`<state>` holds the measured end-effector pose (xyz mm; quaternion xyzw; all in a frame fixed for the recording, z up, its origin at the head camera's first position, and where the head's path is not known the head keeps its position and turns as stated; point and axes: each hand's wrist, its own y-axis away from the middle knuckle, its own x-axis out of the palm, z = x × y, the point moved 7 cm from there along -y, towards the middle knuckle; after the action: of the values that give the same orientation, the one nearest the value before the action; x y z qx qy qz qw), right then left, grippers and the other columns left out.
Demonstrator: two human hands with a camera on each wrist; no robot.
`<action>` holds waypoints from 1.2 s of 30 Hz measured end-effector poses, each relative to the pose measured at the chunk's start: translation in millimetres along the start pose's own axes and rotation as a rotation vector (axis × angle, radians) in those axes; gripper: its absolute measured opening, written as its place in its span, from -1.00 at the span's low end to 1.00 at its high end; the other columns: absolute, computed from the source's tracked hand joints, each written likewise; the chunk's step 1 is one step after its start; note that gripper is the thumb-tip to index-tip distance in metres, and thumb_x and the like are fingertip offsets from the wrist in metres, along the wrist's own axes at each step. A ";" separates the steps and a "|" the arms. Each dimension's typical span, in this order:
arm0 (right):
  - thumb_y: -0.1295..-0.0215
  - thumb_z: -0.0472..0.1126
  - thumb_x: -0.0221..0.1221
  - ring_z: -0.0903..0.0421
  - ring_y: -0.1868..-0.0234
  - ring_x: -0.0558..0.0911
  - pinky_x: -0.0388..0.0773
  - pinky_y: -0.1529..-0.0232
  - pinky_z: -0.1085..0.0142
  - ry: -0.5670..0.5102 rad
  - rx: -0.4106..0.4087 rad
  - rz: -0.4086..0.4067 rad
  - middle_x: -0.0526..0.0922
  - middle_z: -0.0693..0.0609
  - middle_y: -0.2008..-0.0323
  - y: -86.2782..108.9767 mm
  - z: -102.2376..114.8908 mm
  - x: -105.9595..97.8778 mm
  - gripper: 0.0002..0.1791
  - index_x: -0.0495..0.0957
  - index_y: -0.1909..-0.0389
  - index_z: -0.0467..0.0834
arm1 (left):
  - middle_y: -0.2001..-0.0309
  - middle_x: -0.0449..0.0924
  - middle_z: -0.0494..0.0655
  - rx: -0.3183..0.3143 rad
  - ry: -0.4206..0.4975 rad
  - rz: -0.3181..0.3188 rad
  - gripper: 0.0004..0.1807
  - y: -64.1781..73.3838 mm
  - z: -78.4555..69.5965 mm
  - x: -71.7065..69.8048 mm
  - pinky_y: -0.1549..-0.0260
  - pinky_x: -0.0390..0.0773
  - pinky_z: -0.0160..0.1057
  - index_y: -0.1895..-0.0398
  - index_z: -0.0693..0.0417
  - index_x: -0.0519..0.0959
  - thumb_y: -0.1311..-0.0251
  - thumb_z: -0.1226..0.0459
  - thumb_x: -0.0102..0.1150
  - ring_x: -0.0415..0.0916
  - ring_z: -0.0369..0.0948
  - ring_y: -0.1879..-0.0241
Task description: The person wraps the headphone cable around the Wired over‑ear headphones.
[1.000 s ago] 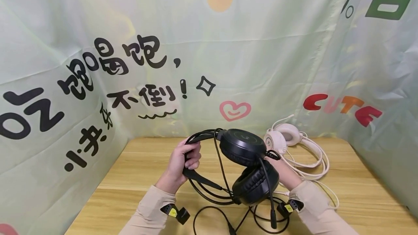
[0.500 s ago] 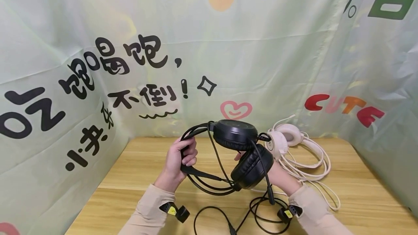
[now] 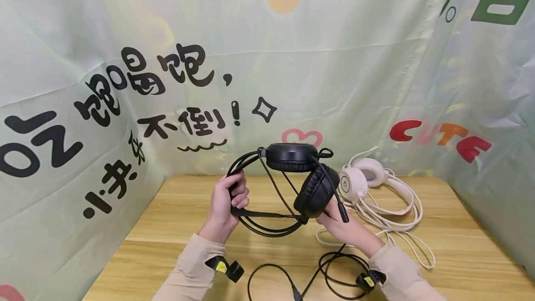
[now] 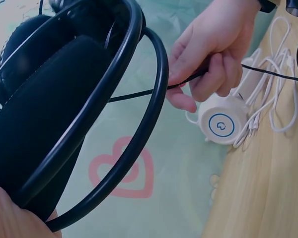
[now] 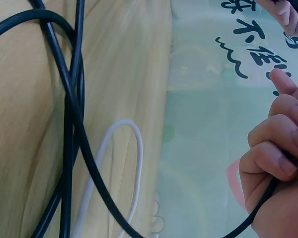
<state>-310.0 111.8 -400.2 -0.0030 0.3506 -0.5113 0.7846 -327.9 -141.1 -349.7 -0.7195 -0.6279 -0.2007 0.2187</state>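
My left hand (image 3: pixel 225 206) grips the padded headband of a black headset (image 3: pixel 291 156) and keeps it above the table. Its two ear cups point to the right, and a thin boom microphone (image 3: pixel 343 212) hangs off them. Just below the cups, my right hand (image 3: pixel 343 225) curls its fingers round the headset's black cable (image 4: pixel 134 95), as the left wrist view shows. From that hand the cable drops to loose loops (image 5: pixel 64 124) on the wood. In the head view, part of the right hand's fingers lies behind an ear cup.
White headphones (image 3: pixel 353 184) with a bundled white cable (image 3: pixel 411 240) lie at the back right of the wooden table (image 3: pixel 167 240). A printed cloth (image 3: pixel 355 82) hangs behind and along both sides. More black cable (image 3: pixel 271 266) lies near the front edge.
The headset has risen and shifted left, its upper ear cup turning edge-on. The right hand, earlier mostly hidden behind the cups, now shows below them. The left hand has kept its hold.
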 end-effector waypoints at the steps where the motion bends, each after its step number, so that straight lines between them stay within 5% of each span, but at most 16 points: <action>1: -0.69 -0.31 0.00 0.39 0.53 0.28 0.29 0.46 0.41 -0.007 0.007 0.019 0.30 0.20 0.54 -0.4 0.8 1.7 -0.65 0.36 0.44 -0.12 | 0.69 0.03 -0.32 0.003 0.003 -0.011 -0.66 0.0 -0.2 -0.8 0.79 0.05 -0.50 0.51 -0.07 0.25 -0.53 0.29 -0.05 0.00 -0.43 0.80; 5: -0.72 -0.26 -0.03 0.42 0.61 0.17 0.18 0.55 0.47 -0.004 -0.019 0.050 0.20 0.29 0.62 -0.7 4.2 5.8 -0.58 0.36 0.51 -0.10 | 0.68 0.02 -0.32 0.015 0.006 -0.054 -0.68 0.0 -0.9 -3.9 0.79 0.05 -0.50 0.48 -0.08 0.25 -0.53 0.30 -0.03 -0.01 -0.43 0.79; 13: -0.77 -0.19 -0.10 0.44 0.61 0.19 0.32 0.51 0.43 0.085 -0.026 0.083 0.25 0.33 0.61 5.8 0.8 10.0 -0.64 0.70 0.05 -0.03 | 0.69 0.05 -0.32 0.030 -0.018 -0.113 -0.74 -1.6 -2.4 -9.9 0.77 0.07 -0.50 0.42 -0.07 0.34 -0.53 0.29 0.00 0.02 -0.43 0.79; 36: -0.75 -0.23 -0.07 0.51 0.51 0.24 0.51 0.25 0.43 0.146 -0.122 0.125 0.26 0.43 0.52 29.8 20.9 15.9 -0.69 0.67 0.00 0.04 | 0.70 0.08 -0.31 0.066 -0.097 -0.196 -0.77 -9.4 -5.6 -28.0 0.72 0.07 -0.48 0.39 -0.01 0.38 -0.53 0.30 0.04 0.01 -0.40 0.76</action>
<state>-270.9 105.8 -404.0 0.0085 0.4367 -0.4380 0.7858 -341.0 -166.0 -360.3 -0.6558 -0.7114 -0.1651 0.1910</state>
